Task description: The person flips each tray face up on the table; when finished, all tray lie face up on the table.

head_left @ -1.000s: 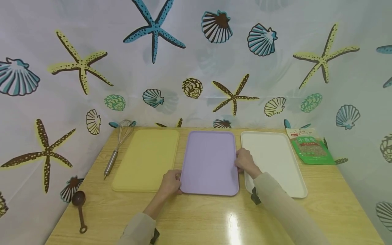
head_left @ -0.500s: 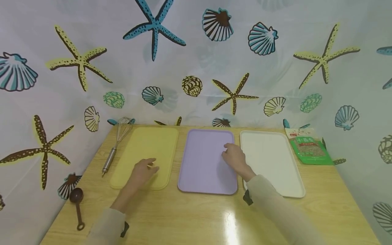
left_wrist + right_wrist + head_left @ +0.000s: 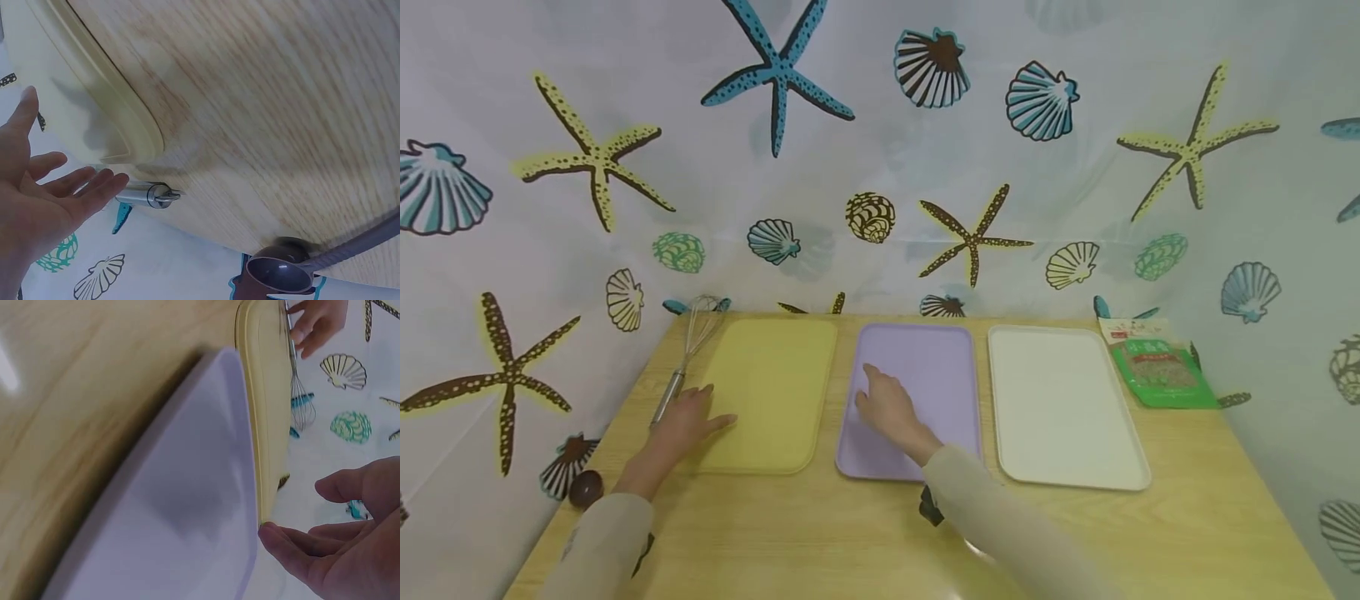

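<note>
My left hand (image 3: 687,423) hovers with spread fingers over the near left corner of the yellow tray (image 3: 782,392), close to the steel handle of a whisk (image 3: 670,392). In the left wrist view the fingers are apart from one another, and the whisk handle (image 3: 147,194) shows just past them. Above the purple tray (image 3: 943,367) is my right hand (image 3: 887,408), thumb and fingers parted and nothing between them. A brown scoop (image 3: 281,272) lies at the table's left; in the head view the left forearm hides its handle.
To the right of the purple tray lies a white tray (image 3: 1067,408). A green and white packet (image 3: 1157,367) rests at the far right corner. A patterned curtain (image 3: 880,150) borders the wooden table (image 3: 790,533) at the back and sides.
Both hands let go of the purple tray's sides. The left hand moved left across the yellow tray toward the whisk; the right hand moved left over the purple tray.
</note>
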Tool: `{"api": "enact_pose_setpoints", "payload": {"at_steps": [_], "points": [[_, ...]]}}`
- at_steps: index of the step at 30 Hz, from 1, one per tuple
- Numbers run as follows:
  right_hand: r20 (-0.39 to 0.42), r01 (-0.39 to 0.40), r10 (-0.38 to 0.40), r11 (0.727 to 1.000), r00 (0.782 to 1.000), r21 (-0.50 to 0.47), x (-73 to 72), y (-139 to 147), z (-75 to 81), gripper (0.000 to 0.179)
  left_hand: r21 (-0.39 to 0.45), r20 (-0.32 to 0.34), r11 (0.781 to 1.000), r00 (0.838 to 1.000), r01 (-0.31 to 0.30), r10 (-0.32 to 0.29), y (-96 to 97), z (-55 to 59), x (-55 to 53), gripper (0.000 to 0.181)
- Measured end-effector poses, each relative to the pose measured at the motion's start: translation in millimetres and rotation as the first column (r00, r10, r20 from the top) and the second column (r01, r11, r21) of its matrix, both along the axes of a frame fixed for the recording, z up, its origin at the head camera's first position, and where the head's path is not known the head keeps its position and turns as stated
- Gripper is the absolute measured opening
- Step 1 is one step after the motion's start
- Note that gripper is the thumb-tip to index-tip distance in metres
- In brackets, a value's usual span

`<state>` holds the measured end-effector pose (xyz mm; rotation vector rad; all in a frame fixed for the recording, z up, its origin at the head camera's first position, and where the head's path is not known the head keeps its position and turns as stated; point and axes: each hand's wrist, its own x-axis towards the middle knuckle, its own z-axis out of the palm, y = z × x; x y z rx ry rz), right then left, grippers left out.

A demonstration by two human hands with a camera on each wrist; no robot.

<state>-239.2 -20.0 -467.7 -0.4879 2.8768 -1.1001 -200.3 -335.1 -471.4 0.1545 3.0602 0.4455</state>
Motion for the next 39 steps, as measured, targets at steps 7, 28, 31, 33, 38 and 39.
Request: {"api": "enact_pose_setpoints", "payload": {"at_steps": [7,28,31,33,38,39], "points": [[0.056,-0.116,0.116,0.993,0.992,-0.010,5.3,-38,-4.0,0.048,-0.007,0.004,1.000,1.000,0.003,-0.003,-1.9,-9.9,-9.8,0.077],[0.023,-0.070,0.066,0.890,0.998,0.451,5.9,-90,-15.9,0.028,-0.052,0.148,0.998,0.987,-0.048,0.055,-15.4,-7.4,-19.8,0.086],[-0.011,-0.081,0.101,0.854,0.995,0.514,8.1,-93,-12.0,0.025,-0.054,0.155,0.997,0.986,-0.051,0.059,-15.8,-2.6,-18.8,0.086],[-0.027,-0.074,0.102,0.858,0.994,0.508,10.5,-94,-9.4,0.025,-0.055,0.159,0.997,0.986,-0.047,0.055,-15.1,-1.3,-18.9,0.087],[-0.047,-0.054,0.087,0.874,0.995,0.483,16.3,-94,-13.7,0.028,-0.053,0.179,0.998,0.983,-0.041,0.050,-12.7,-4.9,-19.3,0.087],[-0.030,-0.044,0.064,0.895,0.997,0.444,17.4,-95,-15.9,0.027,-0.049,0.181,0.998,0.982,-0.041,0.049,-12.6,-6.0,-19.2,0.087]]}}
